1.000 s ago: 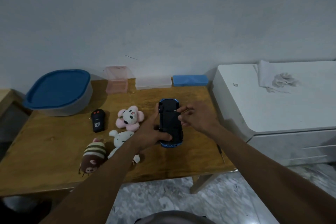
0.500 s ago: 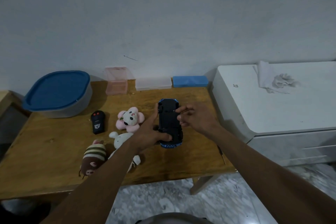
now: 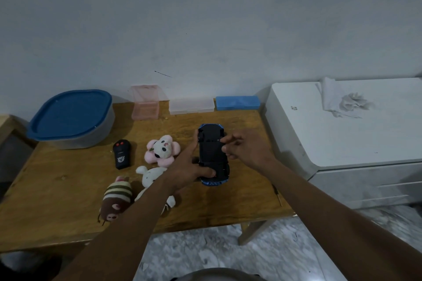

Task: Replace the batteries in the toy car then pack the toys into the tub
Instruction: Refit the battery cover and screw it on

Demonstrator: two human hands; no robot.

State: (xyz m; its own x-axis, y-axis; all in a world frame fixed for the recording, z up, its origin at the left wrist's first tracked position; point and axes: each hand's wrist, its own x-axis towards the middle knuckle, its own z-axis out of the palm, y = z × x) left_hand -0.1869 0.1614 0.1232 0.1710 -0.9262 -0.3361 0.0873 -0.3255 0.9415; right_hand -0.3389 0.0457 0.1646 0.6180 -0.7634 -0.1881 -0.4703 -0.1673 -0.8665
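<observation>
The left hand [image 3: 189, 166] clamps the toy car [image 3: 211, 155] belly up, just above the table [image 3: 68, 189]. The right hand [image 3: 246, 148] curls at its underside; whether it pinches anything, I cannot tell. A loosened cover or battery could drop and roll off the edge.

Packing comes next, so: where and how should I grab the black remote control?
Pinch its two long sides at mid-body, coming straight down. The remote control lies flat on the wooden table, buttons up, with bare wood on its left and a gap before the pink flower plush on its right, so fingers should fit both sides.
</observation>
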